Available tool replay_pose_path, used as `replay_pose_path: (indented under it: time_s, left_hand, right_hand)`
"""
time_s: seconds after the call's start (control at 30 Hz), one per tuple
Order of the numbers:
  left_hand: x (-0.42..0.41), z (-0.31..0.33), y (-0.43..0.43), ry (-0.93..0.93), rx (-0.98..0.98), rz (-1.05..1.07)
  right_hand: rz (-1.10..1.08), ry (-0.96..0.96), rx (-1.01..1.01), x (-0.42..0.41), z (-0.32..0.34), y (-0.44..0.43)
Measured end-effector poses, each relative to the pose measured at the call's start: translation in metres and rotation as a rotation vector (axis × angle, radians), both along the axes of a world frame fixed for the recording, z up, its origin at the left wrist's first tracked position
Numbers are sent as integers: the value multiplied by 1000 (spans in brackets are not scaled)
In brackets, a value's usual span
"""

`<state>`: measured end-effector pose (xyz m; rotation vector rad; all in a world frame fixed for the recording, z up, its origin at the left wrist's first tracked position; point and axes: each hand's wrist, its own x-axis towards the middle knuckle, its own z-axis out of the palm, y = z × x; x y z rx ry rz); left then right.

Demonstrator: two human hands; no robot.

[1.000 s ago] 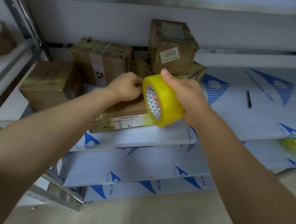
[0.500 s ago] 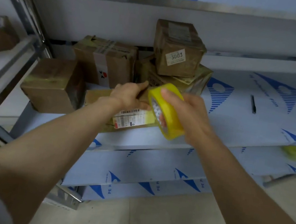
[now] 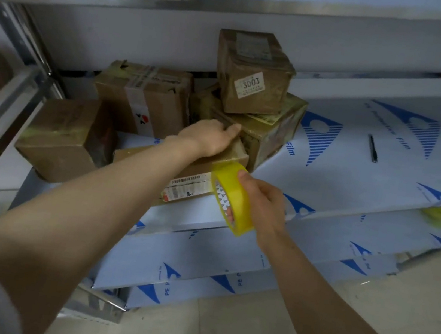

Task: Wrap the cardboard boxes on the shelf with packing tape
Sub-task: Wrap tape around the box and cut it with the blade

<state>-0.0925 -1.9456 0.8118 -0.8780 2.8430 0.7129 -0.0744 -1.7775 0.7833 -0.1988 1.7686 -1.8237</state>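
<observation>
Matt cardboard boxes [image 3: 253, 74], glossy plastic tape roll [image 3: 233, 197], metal shelf [image 3: 357, 164].

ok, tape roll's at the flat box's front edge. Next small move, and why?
Probably draw the tape roll in the right hand down the front of the flat box, unrolling. The left hand lies flat on the box top, seemingly pinning it, and the roll sits at the front edge beside the label. Whether a strip is already stuck down, I can't tell.

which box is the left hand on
The flat box at the shelf's front edge with the barcode label; the left hand rests on it. The other boxes stand behind.
</observation>
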Motion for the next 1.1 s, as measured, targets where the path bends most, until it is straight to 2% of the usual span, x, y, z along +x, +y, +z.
replay_pose_path:
  time_s: [0.1,0.2,0.43,0.6,0.73,0.77,0.83,0.9,1.0,1.1]
  left_hand:
    - [-23,-16,13,-62,-177,-54]
    - [-31,-24,11,0,-325,-19]
    - [-41,-23,-9,15,-154,91]
    - [-45,-28,-6,-17,-212,30]
    - [-45,-21,-11,-44,-40,45]
    - [-42,-23,-9,-57,-37,29]
    - [-37,-27,-2,-76,-154,-20]
    - [-39,-29,-2,-27,-235,-5]
    - [-44,-25,-5,-23,-183,46]
    - [-38,-27,-7,-25,-123,-1]
  right_hand:
    - [-10,-19,-10,-5,-5,-4]
    - [-11,-5,9,-11,-5,-7]
    - [-15,-47,11,-15,-4,-5]
    - [-13,-50,23,-18,-7,-6]
    - [-15,-51,18,-19,-8,-7]
    - [-14,-52,19,-20,-7,-7]
    - [-10,-47,22,-21,-7,-8]
    - [-12,-53,26,-20,-8,-8]
    - [-11,-51,34,-19,-8,-8]
    - [-8,-44,50,-19,-6,-8]
